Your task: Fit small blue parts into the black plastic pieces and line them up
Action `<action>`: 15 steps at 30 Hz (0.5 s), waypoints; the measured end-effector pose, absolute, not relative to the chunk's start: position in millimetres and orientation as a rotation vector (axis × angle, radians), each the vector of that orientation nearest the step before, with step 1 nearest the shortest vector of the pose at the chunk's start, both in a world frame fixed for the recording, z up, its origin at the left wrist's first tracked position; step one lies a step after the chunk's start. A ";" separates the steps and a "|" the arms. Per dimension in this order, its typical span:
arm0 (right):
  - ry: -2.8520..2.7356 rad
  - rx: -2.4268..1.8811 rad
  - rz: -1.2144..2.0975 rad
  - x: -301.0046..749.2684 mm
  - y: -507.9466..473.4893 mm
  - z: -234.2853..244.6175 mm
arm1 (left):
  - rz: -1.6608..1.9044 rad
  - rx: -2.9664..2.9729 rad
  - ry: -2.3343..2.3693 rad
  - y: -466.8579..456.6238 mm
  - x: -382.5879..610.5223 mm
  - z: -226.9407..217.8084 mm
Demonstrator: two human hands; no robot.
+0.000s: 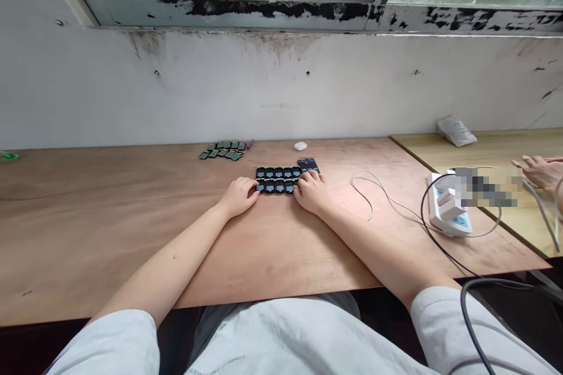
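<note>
Two rows of small black pieces with grey-blue squares (274,180) lie side by side on the wooden table, in front of me. At their left end is my left hand (241,194), its fingers curled against the edge of the front row. My right hand (311,192) is closed over the right end, with its fingers bent around the last pieces and partly hiding them. Just behind the right hand, a dark device with lit digits (308,164) is partly covered by my fingers. What exactly the black pieces are is too small to tell.
Several green-and-black flat pieces (223,150) lie near the wall beside a purplish slim item (250,144). A white rounded case (300,146) sits behind the device. On the right are a thin cable (387,194), a power strip (449,211), a white packet (456,130) and another person's hand (539,171).
</note>
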State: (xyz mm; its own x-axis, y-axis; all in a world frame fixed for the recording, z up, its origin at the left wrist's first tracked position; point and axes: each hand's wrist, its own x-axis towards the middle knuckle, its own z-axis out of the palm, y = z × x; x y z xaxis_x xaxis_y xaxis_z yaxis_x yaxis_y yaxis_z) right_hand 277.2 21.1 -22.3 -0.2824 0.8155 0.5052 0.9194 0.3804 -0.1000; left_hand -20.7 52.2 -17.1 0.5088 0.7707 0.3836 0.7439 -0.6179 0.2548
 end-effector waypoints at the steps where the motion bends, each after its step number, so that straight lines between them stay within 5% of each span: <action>1: -2.173 -1.496 -0.286 277.5 21.7 -22.7 | 0.728 2.680 1.337 52.5 -21.0 -17.3; 15: -2.183 -1.611 -0.218 278.1 20.3 -16.0 | 0.748 2.645 1.308 51.9 -21.4 -15.0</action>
State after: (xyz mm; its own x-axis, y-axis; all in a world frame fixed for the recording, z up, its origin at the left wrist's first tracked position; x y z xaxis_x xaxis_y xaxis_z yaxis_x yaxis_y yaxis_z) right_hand 278.1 20.3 -16.0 -0.2431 0.8756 0.4173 0.9409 0.3175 -0.1181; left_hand -21.4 51.9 -15.0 0.5111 0.7688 0.3843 0.7208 -0.6269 0.2957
